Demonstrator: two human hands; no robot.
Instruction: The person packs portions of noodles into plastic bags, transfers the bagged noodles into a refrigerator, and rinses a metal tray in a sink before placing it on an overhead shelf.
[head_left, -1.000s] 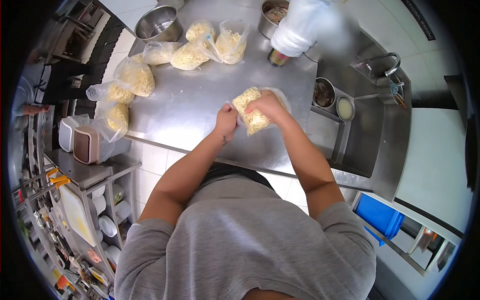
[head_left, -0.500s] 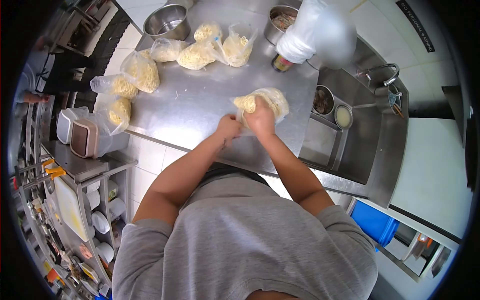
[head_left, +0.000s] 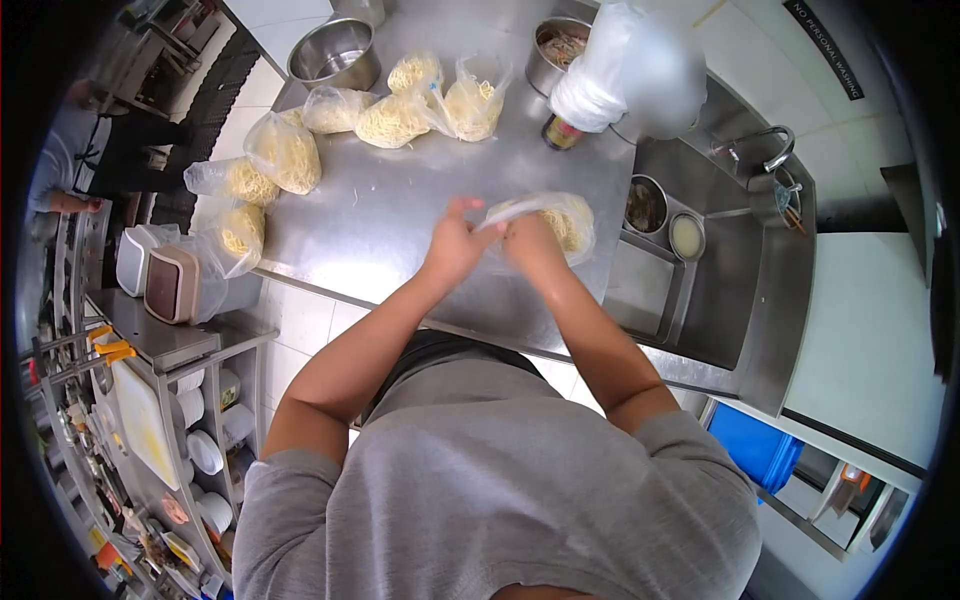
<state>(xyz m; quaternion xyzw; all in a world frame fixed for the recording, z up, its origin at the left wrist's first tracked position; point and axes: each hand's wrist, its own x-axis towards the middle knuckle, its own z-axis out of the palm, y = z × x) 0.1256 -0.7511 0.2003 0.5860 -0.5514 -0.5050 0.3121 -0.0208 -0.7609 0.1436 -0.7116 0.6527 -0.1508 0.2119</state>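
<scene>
A clear plastic bag of pale yellow noodles (head_left: 570, 225) lies on the steel table, its gathered film stretching left between my hands. My right hand (head_left: 532, 242) has its fingers curled in against the bag's near left side; the fingertips are hidden. Beside it, my left hand (head_left: 456, 246) has thumb and forefinger spread apart, touching the loose end of the bag film. More bagged noodles (head_left: 392, 120) sit in a row along the far side, and another noodle bag (head_left: 240, 232) rests at the table's left edge.
A steel pot (head_left: 333, 58) stands at the far left, and another pot with food (head_left: 558, 50) at the back. A plastic-wrapped stack (head_left: 590, 95) is near a dark bottle (head_left: 562, 132). On the right is a sink (head_left: 725, 290) holding bowls. A person (head_left: 85, 150) stands at far left.
The noodle bag has shifted slightly right, and its film is now drawn over the noodles. My left hand has risen and its fingers have spread; my right hand has moved a little right and down.
</scene>
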